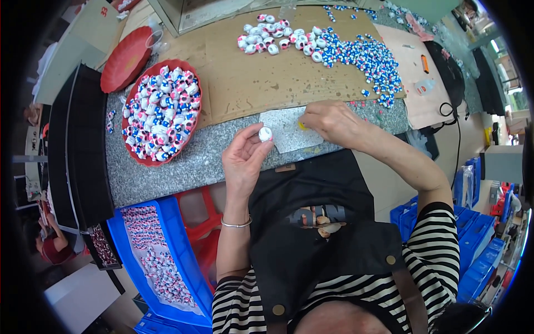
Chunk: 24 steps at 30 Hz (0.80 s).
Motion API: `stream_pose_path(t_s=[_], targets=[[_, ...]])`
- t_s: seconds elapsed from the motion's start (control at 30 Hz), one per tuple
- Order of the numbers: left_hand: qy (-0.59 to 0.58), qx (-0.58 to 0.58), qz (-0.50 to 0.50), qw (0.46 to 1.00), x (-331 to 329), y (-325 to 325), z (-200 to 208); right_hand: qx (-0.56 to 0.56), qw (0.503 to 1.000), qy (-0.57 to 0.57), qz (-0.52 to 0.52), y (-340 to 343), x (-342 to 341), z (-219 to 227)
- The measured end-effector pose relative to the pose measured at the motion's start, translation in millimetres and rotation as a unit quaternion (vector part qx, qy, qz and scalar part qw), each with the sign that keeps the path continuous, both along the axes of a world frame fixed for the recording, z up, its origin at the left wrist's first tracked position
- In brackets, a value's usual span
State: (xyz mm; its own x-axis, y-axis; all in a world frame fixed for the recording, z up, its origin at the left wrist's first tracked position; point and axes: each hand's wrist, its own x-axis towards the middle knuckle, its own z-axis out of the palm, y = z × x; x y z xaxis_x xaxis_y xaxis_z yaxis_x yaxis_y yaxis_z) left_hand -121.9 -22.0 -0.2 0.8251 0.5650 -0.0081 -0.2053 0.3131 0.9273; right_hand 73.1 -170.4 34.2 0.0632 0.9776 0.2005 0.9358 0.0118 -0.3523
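Note:
Between the thumb and fingers of my left hand (245, 151) is a small white figurine head (266, 134), round, held near the table's front edge. My right hand (334, 122) is closed in a pinch over a pale speckled sheet (282, 127). Something small and yellow (303, 126) shows at its fingertips; its kind cannot be made out. To the left of my hands stands a red scalloped tray (198, 114), heaped with white, pink and blue figurine pieces (161, 111).
On the cardboard (233, 83) lie loose white heads (264, 36) and a spread of small blue-and-white pieces (361, 55). Another red tray (127, 61) is at far left. An orange cutter (425, 63) lies at right. A blue crate (161, 256) of pieces sits below the table.

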Motion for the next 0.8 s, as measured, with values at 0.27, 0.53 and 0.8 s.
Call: stream_pose_path(t_s=[0.27,0.53,0.8], targets=[[0.027,0.086,0.035,0.995,10.1,-12.9,-10.8,0.003,1.000,0.024,-0.005,-2.4,-2.5,-5.5],[0.034,0.284,0.036,0.957,31.3,-27.4,-16.1,0.025,0.839,0.507,-0.196,-14.5,-15.6,-2.8],[-0.004,0.074,-0.169,0.983,33.5,-24.4,10.5,0.130,0.948,0.287,-0.037,-28.0,-18.8,16.3]])
